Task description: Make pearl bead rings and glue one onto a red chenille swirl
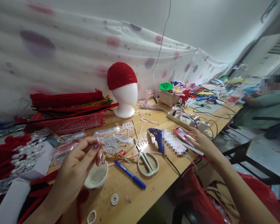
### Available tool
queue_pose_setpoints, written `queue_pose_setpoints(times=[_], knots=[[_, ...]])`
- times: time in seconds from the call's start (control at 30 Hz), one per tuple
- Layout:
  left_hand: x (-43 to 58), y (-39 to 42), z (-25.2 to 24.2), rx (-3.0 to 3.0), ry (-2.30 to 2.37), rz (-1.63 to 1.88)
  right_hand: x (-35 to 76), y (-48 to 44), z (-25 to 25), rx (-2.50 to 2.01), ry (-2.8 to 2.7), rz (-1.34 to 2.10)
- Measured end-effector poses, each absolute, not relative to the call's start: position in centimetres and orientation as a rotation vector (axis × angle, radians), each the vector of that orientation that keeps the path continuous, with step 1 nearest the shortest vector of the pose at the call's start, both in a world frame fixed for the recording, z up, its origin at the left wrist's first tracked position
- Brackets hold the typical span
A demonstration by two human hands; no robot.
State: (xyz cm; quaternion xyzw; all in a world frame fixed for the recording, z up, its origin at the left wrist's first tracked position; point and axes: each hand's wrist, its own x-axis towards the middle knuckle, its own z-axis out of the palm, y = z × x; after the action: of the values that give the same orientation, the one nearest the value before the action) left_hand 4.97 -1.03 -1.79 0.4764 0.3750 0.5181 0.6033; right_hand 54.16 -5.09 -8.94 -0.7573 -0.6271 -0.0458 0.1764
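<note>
My left hand (81,158) is raised above a small white cup (96,177) of tiny clear beads, its thumb and fingers pinched together. Whatever lies between those fingertips is too small to make out. My right hand (201,141) reaches over a smartphone (185,137) with a lit screen, fingers stretched out and touching or just above it. Between the hands lie pale-handled scissors (147,161), a blue marker pen (130,175) and a blue glue gun (157,140). Two pearl bead rings, one coiled (114,199) and one single (91,217), rest near the table's front edge.
A foam head (124,99) wears a red wrapped cap (121,75). Beside it stands a red basket (72,123) of fuzzy stems. A power strip (184,118) with cables sits at the right. Pearls fill a box (43,160) at left. Another person (258,105) sits farther right.
</note>
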Motion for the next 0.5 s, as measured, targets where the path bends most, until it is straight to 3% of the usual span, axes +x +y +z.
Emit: queue_pose_setpoints(times=[0.5], knots=[[4.55, -0.62, -1.85, 1.044, 0.869, 1.209, 55.03, -5.43, -8.84, -2.407, -1.574, -0.003]])
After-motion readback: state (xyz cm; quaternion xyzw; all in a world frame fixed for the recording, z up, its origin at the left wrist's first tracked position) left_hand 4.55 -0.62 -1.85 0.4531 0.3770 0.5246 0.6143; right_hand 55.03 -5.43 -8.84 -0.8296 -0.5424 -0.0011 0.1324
